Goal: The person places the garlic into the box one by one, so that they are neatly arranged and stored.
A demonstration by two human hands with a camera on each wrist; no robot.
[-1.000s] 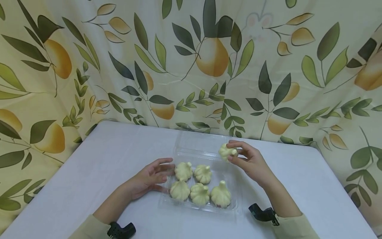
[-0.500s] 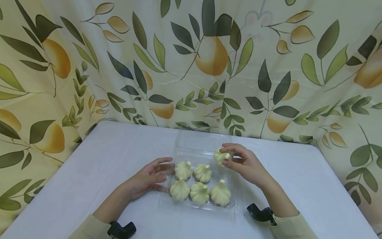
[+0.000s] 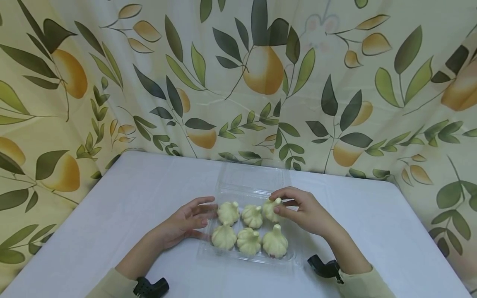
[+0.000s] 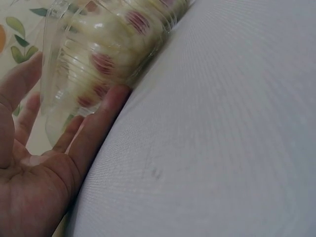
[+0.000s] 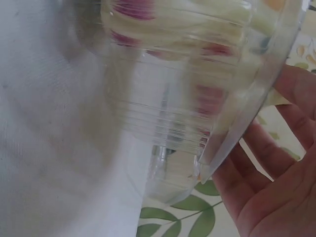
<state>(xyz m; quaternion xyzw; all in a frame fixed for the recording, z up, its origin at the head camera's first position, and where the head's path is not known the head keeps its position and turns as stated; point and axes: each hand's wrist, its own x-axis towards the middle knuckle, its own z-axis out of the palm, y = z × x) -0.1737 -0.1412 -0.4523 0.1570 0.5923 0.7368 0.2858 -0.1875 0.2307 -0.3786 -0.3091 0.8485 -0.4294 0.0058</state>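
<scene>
Pale garlic bulbs (image 3: 249,241), several in two rows, sit in a clear plastic clamshell container (image 3: 246,258). My right hand (image 3: 307,213) pinches one garlic bulb (image 3: 270,210) between thumb and fingers at the container's back right corner. In the right wrist view, the container's clear wall (image 5: 143,111) shows purple-streaked bulbs, and its rim partly covers the right fingers. My left hand (image 3: 184,223) steadies the container's left side, fingers spread and fairly straight. The left wrist view shows that hand's fingertips touching the ribbed plastic wall (image 4: 54,74).
The container's clear lid (image 3: 253,178) lies folded back toward the rear edge of the white-covered table (image 3: 156,178). A patterned curtain (image 3: 231,124) hangs just behind the table. Black wrist cameras (image 3: 152,287) sit at both cuffs.
My right hand has brought the garlic bulb left and down from above the container's back right into the back row. My left hand has stayed in place.
</scene>
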